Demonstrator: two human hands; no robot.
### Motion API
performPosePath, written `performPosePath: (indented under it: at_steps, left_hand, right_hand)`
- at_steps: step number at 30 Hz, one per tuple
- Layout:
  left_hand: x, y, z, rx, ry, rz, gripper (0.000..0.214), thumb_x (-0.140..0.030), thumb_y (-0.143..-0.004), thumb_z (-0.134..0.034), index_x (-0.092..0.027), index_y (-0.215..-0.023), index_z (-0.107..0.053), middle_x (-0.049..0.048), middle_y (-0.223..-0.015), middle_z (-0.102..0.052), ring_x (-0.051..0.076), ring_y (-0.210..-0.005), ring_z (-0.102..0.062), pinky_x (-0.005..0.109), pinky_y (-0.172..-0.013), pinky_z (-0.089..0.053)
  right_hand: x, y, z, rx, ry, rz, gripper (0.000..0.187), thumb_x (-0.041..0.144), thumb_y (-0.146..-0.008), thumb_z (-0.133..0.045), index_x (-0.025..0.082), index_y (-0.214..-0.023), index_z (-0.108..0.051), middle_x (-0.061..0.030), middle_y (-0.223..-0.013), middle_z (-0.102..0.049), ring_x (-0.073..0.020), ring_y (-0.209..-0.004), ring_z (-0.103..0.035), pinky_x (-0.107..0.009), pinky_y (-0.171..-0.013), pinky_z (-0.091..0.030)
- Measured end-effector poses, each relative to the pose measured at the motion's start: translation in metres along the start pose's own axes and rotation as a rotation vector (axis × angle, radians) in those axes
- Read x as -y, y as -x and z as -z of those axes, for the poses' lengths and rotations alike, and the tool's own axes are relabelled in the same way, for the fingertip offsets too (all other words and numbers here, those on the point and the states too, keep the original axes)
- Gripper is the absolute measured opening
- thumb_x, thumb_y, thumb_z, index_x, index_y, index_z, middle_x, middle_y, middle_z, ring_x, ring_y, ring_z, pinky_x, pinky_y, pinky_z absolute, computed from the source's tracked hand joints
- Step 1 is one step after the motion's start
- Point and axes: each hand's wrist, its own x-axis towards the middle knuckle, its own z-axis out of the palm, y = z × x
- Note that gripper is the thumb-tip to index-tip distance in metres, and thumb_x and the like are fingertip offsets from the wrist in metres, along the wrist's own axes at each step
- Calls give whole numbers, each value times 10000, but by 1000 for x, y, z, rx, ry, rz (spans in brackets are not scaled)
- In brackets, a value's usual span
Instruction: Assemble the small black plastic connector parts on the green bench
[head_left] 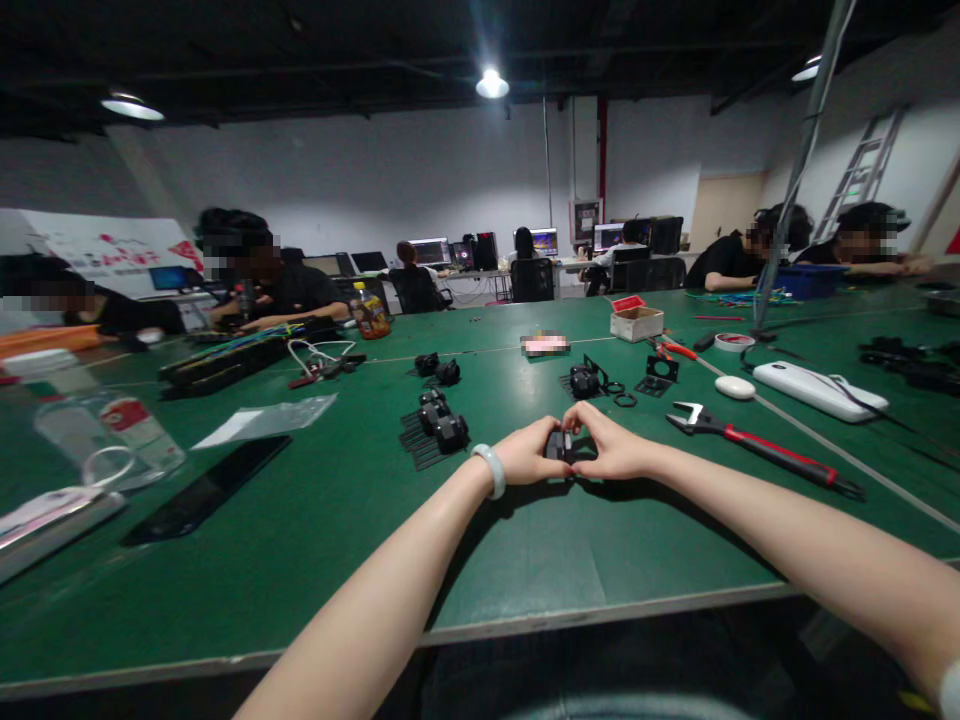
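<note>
Between my two hands, just above the green table, is a small black part [556, 447]; its exact kind does not show. My left hand [529, 450], with a pale bangle on the wrist, grips it from the left. From the other side my right hand [611, 445] closes on it with bent fingers, thumb and fingertips meeting the part. Left of my hands lie black parts [448, 430] with comb-like black strips. Beyond my right hand are a black round-bodied part [585, 380], a black ring and a square black plate [661, 370] with a round hole.
An adjustable wrench [772, 450] with red-black handle lies at right, near a white power strip [817, 390] and white mouse [735, 387]. On the left are a dark phone [214, 490] and a clear plastic jug [105, 420]. A metal pole [799, 170] rises at right. Several people sit around.
</note>
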Motion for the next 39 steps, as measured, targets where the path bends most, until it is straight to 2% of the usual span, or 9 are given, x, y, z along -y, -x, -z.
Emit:
performPosePath:
  at_steps: [12, 20, 39]
  left_hand:
    - [2, -1, 1, 8, 0, -22, 491, -448, -583, -546, -153, -953, -416, 21, -815, -503, 163, -703, -478, 243, -592, -376]
    - [-3, -2, 1, 7, 25, -16, 456, -400, -580, -562, -143, -932, -424, 16, -800, -498, 158, -704, -469, 241, -598, -373]
    - [3, 0, 1, 33, 62, -59, 525, -430, -603, -546, -153, -1022, -392, 25, -853, -502, 159, -735, -481, 246, -629, -386]
  right_hand:
    - [0, -1, -4, -32, 39, 55, 399, 149, -535, -578, 170, -879, -376, -16, -849, -412, -133, -771, -407, -255, -697, -366]
    - [0, 1, -3, -59, 70, 39, 388, 155, -527, -580, 167, -865, -389, -11, -830, -424, -133, -748, -415, -250, -673, -366]
    - [6, 0, 2, -38, 108, 16, 376, 196, -532, -593, 163, -852, -398, -15, -827, -454, -133, -730, -434, -245, -646, -363]
